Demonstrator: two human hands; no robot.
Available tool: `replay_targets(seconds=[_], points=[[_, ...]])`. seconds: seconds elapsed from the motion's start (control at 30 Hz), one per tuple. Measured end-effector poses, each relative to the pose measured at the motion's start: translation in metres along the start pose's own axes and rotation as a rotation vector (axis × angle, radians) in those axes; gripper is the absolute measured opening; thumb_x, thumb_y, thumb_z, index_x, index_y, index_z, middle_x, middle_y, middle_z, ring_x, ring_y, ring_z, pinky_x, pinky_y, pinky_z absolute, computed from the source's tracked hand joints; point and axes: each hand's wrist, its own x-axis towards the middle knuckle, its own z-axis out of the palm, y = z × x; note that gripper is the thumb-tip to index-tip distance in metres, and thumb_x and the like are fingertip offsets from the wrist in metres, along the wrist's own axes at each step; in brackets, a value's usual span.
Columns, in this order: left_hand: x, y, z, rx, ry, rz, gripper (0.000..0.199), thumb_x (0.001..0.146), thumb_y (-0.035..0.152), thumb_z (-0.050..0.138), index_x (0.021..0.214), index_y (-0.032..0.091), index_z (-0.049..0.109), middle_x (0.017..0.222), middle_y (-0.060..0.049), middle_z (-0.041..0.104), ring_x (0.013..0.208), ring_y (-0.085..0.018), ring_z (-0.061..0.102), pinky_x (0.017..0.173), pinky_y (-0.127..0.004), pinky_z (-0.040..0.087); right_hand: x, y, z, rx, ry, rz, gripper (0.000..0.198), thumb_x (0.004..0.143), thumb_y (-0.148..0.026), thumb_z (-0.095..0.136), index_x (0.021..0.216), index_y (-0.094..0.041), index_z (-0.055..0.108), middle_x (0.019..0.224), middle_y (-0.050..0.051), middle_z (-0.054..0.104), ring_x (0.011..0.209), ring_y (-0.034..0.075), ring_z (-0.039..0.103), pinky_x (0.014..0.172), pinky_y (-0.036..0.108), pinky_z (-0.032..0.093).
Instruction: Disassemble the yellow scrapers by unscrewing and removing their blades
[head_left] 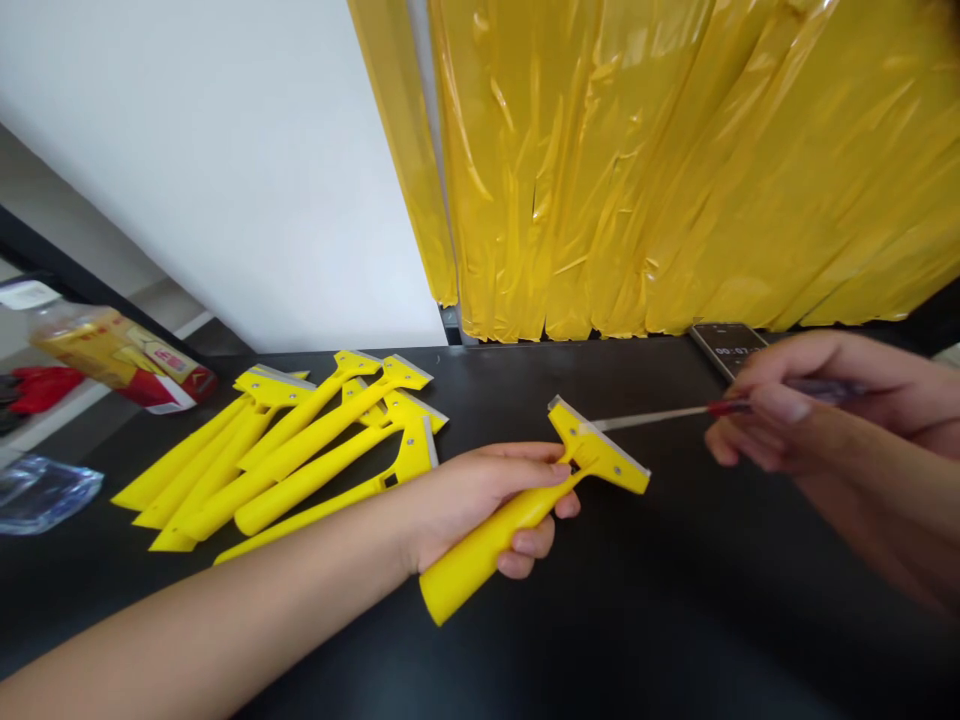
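My left hand (517, 490) is wrapped round the yellow handle of a scraper (480, 555), whose wide head with a metal edge and screws points up and to the right. In my right hand (795, 400) is a screwdriver (694, 412) with a red and dark translucent handle, held between thumb and fingers. Its long shaft, somewhat blurred, reaches left to the scraper's head; whether the tip sits in the upper screw I cannot tell. Left of my left hand, several more yellow scrapers (292, 455) lie in an overlapping pile on the black table.
Behind my right hand a phone (726, 345) showing a timer lies at the table's (645, 620) back edge. A drink bottle (112, 350) lies at the left, near a clear plastic packet (46, 495) and a red item (45, 388). Yellow plastic sheeting (637, 170) and a white panel (247, 170) stand behind.
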Motion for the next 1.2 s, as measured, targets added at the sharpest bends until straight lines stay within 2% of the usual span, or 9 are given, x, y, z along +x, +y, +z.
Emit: replay_targets(seconds=[0.13,0.27,0.43,0.53,0.6,0.67,0.73,0.87,1.2], points=[[0.0,0.0,-0.003,-0.008,0.025,0.061,0.014,0.103,0.032,0.068,0.105,0.022,0.058,0.096,0.0,0.061,0.052,-0.006,0.051,0.044,-0.018,0.042,0.0,-0.012,0.014,0.105,-0.497,0.282,0.039,0.101,-0.062,0.068,0.083,-0.028,0.072,0.072,0.001,0.065,0.065,0.017,0.058,0.059,0.028,0.052],[-0.001,0.002,0.001,0.017,0.094,0.141,0.014,0.1,0.03,0.068,0.106,0.022,0.059,0.095,0.0,0.063,0.053,-0.008,0.053,0.045,-0.02,0.045,-0.016,-0.004,0.036,-0.259,-0.732,0.409,0.056,0.097,-0.075,0.058,0.072,-0.025,0.061,0.07,0.001,0.06,0.062,0.018,0.053,0.055,0.03,0.04],[-0.017,0.004,0.015,0.341,0.266,0.199,0.02,0.101,0.039,0.071,0.109,0.02,0.069,0.098,-0.001,0.066,0.057,-0.01,0.056,0.05,-0.024,0.05,-0.032,0.011,0.045,-0.547,-0.611,0.265,0.051,0.09,-0.072,0.064,0.068,-0.026,0.061,0.067,0.005,0.06,0.062,0.021,0.051,0.06,0.034,0.03],[-0.03,0.004,0.022,0.811,0.426,0.302,0.041,0.105,0.041,0.067,0.144,0.028,0.073,0.122,-0.005,0.075,0.091,-0.021,0.073,0.081,-0.034,0.062,-0.022,0.009,0.041,-0.375,-0.459,0.272,0.05,0.092,-0.073,0.064,0.073,-0.027,0.063,0.071,0.005,0.061,0.069,0.023,0.054,0.064,0.035,0.036],[-0.037,0.003,0.024,1.155,0.483,0.414,0.049,0.109,0.038,0.062,0.158,0.032,0.065,0.139,-0.006,0.074,0.122,-0.027,0.071,0.108,-0.041,0.056,-0.011,0.006,0.037,-0.248,-0.441,0.323,0.056,0.1,-0.078,0.048,0.082,-0.027,0.064,0.075,0.004,0.062,0.07,0.022,0.057,0.063,0.034,0.042],[-0.04,0.0,0.025,1.429,0.501,0.464,0.051,0.112,0.033,0.054,0.163,0.03,0.061,0.141,-0.009,0.074,0.126,-0.031,0.071,0.111,-0.045,0.053,-0.002,0.003,0.035,-0.142,-0.482,0.385,0.065,0.102,-0.083,0.036,0.085,-0.026,0.063,0.074,0.002,0.061,0.064,0.019,0.056,0.057,0.031,0.044],[-0.039,-0.004,0.026,1.601,0.517,0.46,0.054,0.114,0.031,0.047,0.166,0.026,0.056,0.135,-0.013,0.075,0.118,-0.033,0.074,0.102,-0.047,0.057,0.002,0.004,0.037,-0.049,-0.522,0.438,0.064,0.098,-0.085,0.045,0.084,-0.025,0.063,0.072,0.0,0.059,0.06,0.016,0.054,0.052,0.029,0.041],[-0.031,-0.014,0.026,1.768,0.544,0.448,0.056,0.115,0.028,0.041,0.169,0.016,0.05,0.132,-0.018,0.075,0.117,-0.038,0.074,0.097,-0.051,0.06,-0.003,0.012,0.045,0.063,-0.563,0.507,0.049,0.09,-0.069,0.075,0.081,-0.023,0.064,0.064,-0.005,0.052,0.056,0.011,0.045,0.05,0.024,0.032],[-0.028,-0.018,0.019,1.823,0.613,0.558,0.044,0.116,0.028,0.048,0.153,0.011,0.063,0.128,-0.016,0.076,0.117,-0.035,0.075,0.1,-0.053,0.062,0.002,0.023,0.045,0.401,-0.57,0.609,0.052,0.084,-0.065,0.086,0.08,-0.021,0.059,0.067,-0.006,0.052,0.056,0.009,0.043,0.055,0.026,0.036]])
